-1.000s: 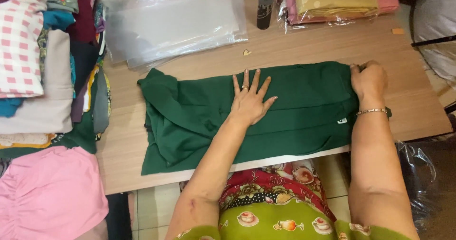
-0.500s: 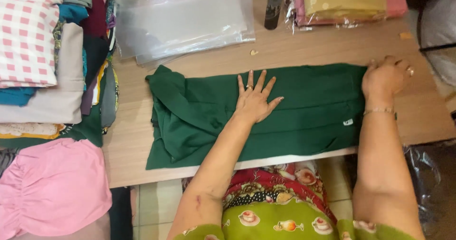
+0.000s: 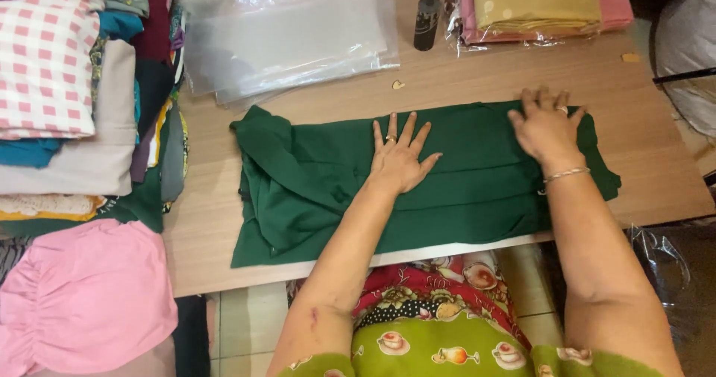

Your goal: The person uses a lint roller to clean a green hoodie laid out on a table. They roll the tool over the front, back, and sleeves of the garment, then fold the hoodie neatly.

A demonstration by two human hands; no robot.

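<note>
A dark green garment (image 3: 313,183) lies folded into a long band across a wooden table (image 3: 477,79). My left hand (image 3: 399,157) rests flat on its middle with the fingers spread. My right hand (image 3: 546,123) presses flat on the cloth near the right end, fingers spread toward the far edge. Neither hand grips anything. The garment's left end is bunched in loose folds.
A stack of clear plastic bags (image 3: 287,38) lies at the back. Behind it are a black tool (image 3: 426,15) and bagged yellow and pink cloth (image 3: 537,4). Piles of folded clothes (image 3: 67,101) fill the left, with a pink garment (image 3: 82,295) below.
My right hand has slid left from the garment's right edge onto the cloth and flattened. My left hand stays pressed on the middle.
</note>
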